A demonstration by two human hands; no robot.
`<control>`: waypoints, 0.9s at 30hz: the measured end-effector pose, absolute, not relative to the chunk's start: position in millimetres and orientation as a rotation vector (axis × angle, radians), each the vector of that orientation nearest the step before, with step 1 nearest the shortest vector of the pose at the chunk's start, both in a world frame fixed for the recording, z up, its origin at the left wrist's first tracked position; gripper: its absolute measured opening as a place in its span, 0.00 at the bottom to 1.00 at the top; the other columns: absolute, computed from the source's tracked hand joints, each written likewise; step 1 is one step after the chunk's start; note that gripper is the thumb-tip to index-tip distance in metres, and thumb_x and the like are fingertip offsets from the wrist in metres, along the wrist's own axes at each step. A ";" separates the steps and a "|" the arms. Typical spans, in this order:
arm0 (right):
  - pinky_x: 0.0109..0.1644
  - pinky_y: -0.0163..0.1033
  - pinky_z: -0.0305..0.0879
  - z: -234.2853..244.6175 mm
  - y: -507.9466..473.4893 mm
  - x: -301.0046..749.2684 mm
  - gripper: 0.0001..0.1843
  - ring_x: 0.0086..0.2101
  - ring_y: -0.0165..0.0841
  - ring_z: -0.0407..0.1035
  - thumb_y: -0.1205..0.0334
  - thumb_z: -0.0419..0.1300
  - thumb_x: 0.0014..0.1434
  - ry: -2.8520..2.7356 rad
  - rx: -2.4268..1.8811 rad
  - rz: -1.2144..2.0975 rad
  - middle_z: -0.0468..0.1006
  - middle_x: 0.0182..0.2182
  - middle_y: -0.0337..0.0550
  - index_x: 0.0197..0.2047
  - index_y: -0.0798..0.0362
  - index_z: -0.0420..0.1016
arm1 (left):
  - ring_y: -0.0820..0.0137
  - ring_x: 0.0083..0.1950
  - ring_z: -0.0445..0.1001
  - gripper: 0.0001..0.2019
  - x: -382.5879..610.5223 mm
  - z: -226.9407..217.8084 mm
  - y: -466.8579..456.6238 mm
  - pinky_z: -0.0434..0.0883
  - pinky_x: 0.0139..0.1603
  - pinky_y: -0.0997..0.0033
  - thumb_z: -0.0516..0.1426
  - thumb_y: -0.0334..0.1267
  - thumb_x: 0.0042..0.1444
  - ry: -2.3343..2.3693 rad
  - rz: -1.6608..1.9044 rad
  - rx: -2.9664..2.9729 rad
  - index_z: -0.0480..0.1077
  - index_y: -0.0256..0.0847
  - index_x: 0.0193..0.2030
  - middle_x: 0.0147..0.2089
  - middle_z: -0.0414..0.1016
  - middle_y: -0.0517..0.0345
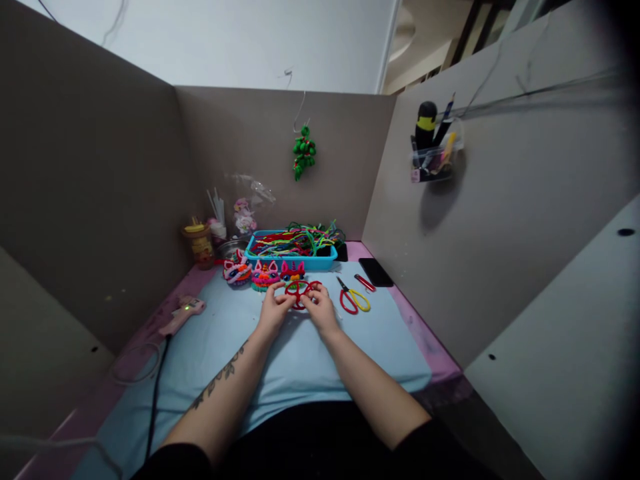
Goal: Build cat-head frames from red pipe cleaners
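Observation:
Both hands meet over the middle of the cloth, on a red pipe cleaner (299,288) bent into several loops. My left hand (275,310) pinches it from the left side. On the opposite side, my right hand (321,308) has its fingers closed on the looped red piece. Just beyond the hands stand colourful pipe-cleaner figures with pointed ears: one at left (237,270), one in the middle (265,275) and one at right (293,272). Scissors (354,297) with one red and one yellow handle lie right of my right hand.
A blue tray (295,261) full of pipe cleaners stands behind the figures. A pink glue gun (183,315) with a black cord lies at left. A red cutter (365,283) and black phone (376,272) lie at right. Grey partitions (280,180) enclose the table.

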State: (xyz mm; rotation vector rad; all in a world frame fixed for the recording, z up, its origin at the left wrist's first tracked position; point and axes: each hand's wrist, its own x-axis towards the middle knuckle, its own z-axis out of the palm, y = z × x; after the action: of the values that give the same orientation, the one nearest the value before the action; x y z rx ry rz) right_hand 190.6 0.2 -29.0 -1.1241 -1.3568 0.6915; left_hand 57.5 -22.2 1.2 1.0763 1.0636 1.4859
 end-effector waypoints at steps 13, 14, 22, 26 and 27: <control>0.55 0.44 0.59 -31.3 -0.1 185.2 0.08 0.53 0.42 0.62 0.58 0.56 0.52 -1.373 -1.158 0.685 0.67 0.50 0.52 0.25 0.53 0.70 | 0.78 0.19 0.64 0.34 60.6 0.6 -23.3 0.59 0.23 0.78 0.66 0.43 0.40 1.057 1.445 1.114 0.60 0.38 0.53 0.25 0.73 0.64; 0.56 0.45 0.58 -30.7 -0.4 185.5 0.08 0.53 0.42 0.62 0.58 0.57 0.51 -1.374 -1.158 0.682 0.67 0.50 0.52 0.26 0.53 0.71 | 0.79 0.19 0.64 0.34 60.3 0.3 -23.2 0.59 0.23 0.78 0.66 0.43 0.40 1.060 1.449 1.119 0.60 0.38 0.53 0.25 0.73 0.65; 0.60 0.47 0.55 -27.3 -4.2 186.8 0.07 0.55 0.45 0.60 0.58 0.61 0.49 -1.384 -1.155 0.674 0.66 0.52 0.53 0.27 0.53 0.74 | 0.78 0.18 0.65 0.34 60.0 1.1 -24.7 0.60 0.21 0.79 0.67 0.44 0.40 1.093 1.439 1.154 0.61 0.35 0.53 0.23 0.75 0.62; 0.59 0.46 0.56 -26.1 -4.6 187.2 0.06 0.54 0.43 0.61 0.60 0.60 0.49 -1.380 -1.152 0.669 0.67 0.52 0.51 0.24 0.52 0.72 | 0.78 0.17 0.63 0.31 60.7 0.9 -25.2 0.59 0.19 0.79 0.65 0.46 0.42 1.094 1.445 1.161 0.62 0.35 0.51 0.20 0.72 0.64; 0.59 0.46 0.56 -25.6 -4.8 187.3 0.06 0.54 0.43 0.61 0.60 0.60 0.49 -1.378 -1.152 0.666 0.68 0.52 0.51 0.23 0.52 0.71 | 0.78 0.17 0.63 0.31 60.4 1.0 -25.2 0.59 0.19 0.79 0.65 0.46 0.43 1.090 1.448 1.158 0.63 0.35 0.51 0.20 0.72 0.64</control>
State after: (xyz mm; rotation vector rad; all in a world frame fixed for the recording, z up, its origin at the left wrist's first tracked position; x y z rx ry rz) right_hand 187.3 -4.8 -25.6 -1.1516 -1.3782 0.6655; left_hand 60.4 -25.2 1.0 1.1580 1.0901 1.4479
